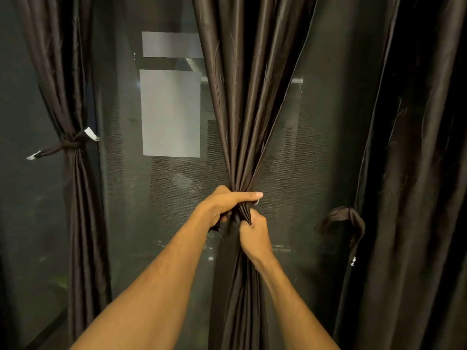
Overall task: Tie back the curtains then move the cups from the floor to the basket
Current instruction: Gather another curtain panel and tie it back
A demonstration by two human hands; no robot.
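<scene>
A dark brown middle curtain (242, 109) hangs in front of me, gathered into a tight bunch at waist height. My left hand (225, 204) wraps around that bunch from the left, thumb stretched across its front. Just below, my right hand (254, 232) pinches dark fabric at the gather; whether this is a tie strip or a curtain fold is unclear. The left curtain (73, 72) is bound with a knotted brown tie (70, 145) with white ends. The right curtain (417, 173) hangs loose, its tie (346, 221) drooping in a loop. No cups or basket are visible.
Behind the curtains is a dark mesh-covered window (156, 198) with pale rectangles (171, 112) showing through. The floor is out of view.
</scene>
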